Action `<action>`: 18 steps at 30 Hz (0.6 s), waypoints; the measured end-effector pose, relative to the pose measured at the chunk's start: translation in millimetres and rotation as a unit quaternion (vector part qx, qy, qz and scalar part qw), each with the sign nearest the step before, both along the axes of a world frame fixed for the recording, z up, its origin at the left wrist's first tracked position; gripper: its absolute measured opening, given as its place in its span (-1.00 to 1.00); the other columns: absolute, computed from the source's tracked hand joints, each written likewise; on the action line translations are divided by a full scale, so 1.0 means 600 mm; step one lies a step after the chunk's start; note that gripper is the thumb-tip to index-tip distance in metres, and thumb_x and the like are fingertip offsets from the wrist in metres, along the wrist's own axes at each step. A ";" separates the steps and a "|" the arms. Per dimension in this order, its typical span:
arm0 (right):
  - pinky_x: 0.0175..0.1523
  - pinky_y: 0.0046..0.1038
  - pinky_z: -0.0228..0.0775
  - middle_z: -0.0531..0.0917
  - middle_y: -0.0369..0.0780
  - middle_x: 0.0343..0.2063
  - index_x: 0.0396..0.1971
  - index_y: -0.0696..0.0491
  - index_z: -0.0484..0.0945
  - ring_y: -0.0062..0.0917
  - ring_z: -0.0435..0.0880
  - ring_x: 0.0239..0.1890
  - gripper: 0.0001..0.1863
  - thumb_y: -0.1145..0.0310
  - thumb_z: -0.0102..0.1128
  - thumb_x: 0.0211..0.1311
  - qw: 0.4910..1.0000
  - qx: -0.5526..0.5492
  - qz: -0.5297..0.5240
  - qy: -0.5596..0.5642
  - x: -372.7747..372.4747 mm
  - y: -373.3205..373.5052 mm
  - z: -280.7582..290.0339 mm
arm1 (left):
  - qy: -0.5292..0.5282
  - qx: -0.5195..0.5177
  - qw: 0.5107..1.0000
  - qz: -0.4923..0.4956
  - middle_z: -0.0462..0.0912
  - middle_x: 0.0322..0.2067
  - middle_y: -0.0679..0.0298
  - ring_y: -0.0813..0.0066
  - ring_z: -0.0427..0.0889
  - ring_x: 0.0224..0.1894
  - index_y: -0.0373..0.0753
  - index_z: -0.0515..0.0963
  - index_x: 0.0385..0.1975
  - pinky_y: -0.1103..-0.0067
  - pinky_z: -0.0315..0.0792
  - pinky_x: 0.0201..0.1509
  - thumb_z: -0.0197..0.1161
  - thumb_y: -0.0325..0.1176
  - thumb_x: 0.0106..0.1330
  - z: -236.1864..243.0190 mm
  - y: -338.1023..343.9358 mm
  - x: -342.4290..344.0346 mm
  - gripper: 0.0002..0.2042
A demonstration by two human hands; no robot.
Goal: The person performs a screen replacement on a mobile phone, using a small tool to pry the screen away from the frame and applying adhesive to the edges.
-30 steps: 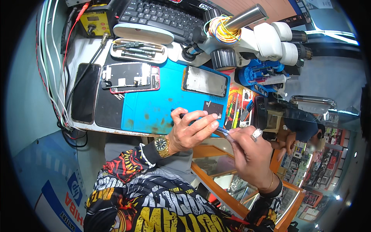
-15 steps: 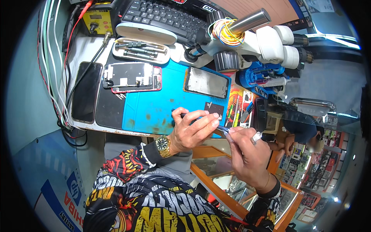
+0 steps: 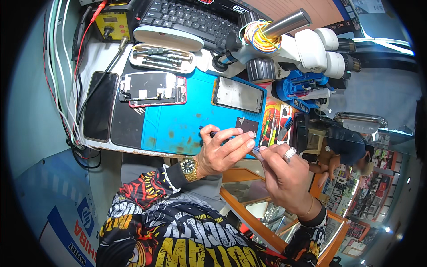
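My left hand [image 3: 224, 151] hovers over the near edge of a blue work mat [image 3: 178, 120], its fingers closed on a slim dark tool [image 3: 218, 133]. A gold wristwatch [image 3: 189, 167] sits on that wrist. Just to its right, my right hand [image 3: 284, 173], with a ring on one finger, pinches a small thin grey piece [image 3: 258, 153]. The fingertips of the two hands meet there; what the piece is cannot be made out. An opened phone with a red frame [image 3: 151, 89] and a bare phone frame [image 3: 238, 94] lie further back on the mat.
A dark phone [image 3: 100, 107] lies left of the mat. Behind are a tray of hand tools [image 3: 162, 58], a keyboard [image 3: 191, 18], a yellow meter [image 3: 111, 22] and a white microscope [image 3: 284, 44]. A blue tool holder [image 3: 302, 91] stands right. Cables [image 3: 58, 89] run along the left edge.
Both hands stay almost where they were, still pressed together at the mat's near edge; only the fingers shift slightly.
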State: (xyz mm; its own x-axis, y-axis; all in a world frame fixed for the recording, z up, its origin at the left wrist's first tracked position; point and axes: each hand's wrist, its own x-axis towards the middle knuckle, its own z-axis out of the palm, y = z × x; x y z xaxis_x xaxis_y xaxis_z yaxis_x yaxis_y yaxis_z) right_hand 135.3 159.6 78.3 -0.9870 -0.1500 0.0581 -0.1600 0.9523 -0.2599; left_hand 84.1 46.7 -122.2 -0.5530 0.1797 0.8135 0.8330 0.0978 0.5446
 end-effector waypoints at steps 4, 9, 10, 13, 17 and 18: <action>-0.39 -0.28 0.42 0.48 -0.17 -0.45 -0.26 0.13 0.62 -0.27 0.60 -0.46 -0.80 0.59 0.35 0.06 0.999 0.032 -0.009 -0.031 -0.008 -0.001 0.012 | -0.007 -0.029 0.999 -0.013 0.66 0.20 0.39 0.42 0.60 0.14 -0.03 0.55 0.15 0.20 0.14 0.16 0.47 -0.28 0.19 0.002 -0.005 0.001 -0.51; -0.35 -0.24 0.45 0.48 -0.14 -0.42 -0.31 0.12 0.59 -0.20 0.61 -0.43 -0.84 0.57 0.36 0.09 0.996 0.011 -0.016 -0.083 -0.023 0.006 0.022 | 0.015 -0.060 0.998 -0.028 0.64 0.23 0.32 0.35 0.59 0.18 -0.06 0.53 0.14 0.16 0.15 0.16 0.55 -0.23 0.13 0.001 -0.006 -0.002 -0.46; -0.35 -0.24 0.45 0.48 -0.14 -0.42 -0.31 0.12 0.59 -0.20 0.61 -0.43 -0.84 0.57 0.36 0.09 0.996 0.012 -0.016 -0.082 -0.022 0.008 0.022 | 0.001 -0.063 0.998 -0.019 0.64 0.22 0.38 0.40 0.58 0.18 -0.02 0.55 0.17 0.17 0.16 0.19 0.46 -0.24 0.20 0.005 -0.004 -0.001 -0.51; -0.33 -0.24 0.46 0.53 -0.13 -0.41 -0.31 0.14 0.61 -0.18 0.63 -0.41 -0.87 0.57 0.36 0.14 0.997 0.000 -0.029 -0.073 -0.020 0.017 0.017 | 0.002 -0.081 0.997 0.001 0.64 0.17 0.41 0.40 0.58 0.18 -0.01 0.56 0.19 0.13 0.15 0.25 0.46 -0.22 0.18 0.011 -0.007 -0.011 -0.48; -0.29 -0.29 0.46 0.61 -0.12 -0.42 -0.32 0.18 0.65 -0.25 0.65 -0.40 -0.88 0.61 0.39 0.14 0.993 -0.052 -0.069 -0.078 -0.008 0.028 0.020 | -0.010 -0.095 0.995 -0.007 0.63 0.06 0.41 0.38 0.58 0.13 -0.01 0.56 0.18 0.04 0.10 0.33 0.57 -0.16 0.05 0.001 -0.014 -0.006 -0.38; -0.26 -0.33 0.45 0.65 -0.14 -0.43 -0.35 0.19 0.66 -0.32 0.66 -0.40 -0.88 0.65 0.40 0.11 0.991 -0.073 -0.088 -0.076 -0.002 0.029 0.022 | -0.009 -0.095 0.995 -0.009 0.63 0.06 0.41 0.38 0.58 0.13 -0.01 0.56 0.18 0.04 0.10 0.33 0.57 -0.16 0.05 0.001 -0.015 -0.005 -0.38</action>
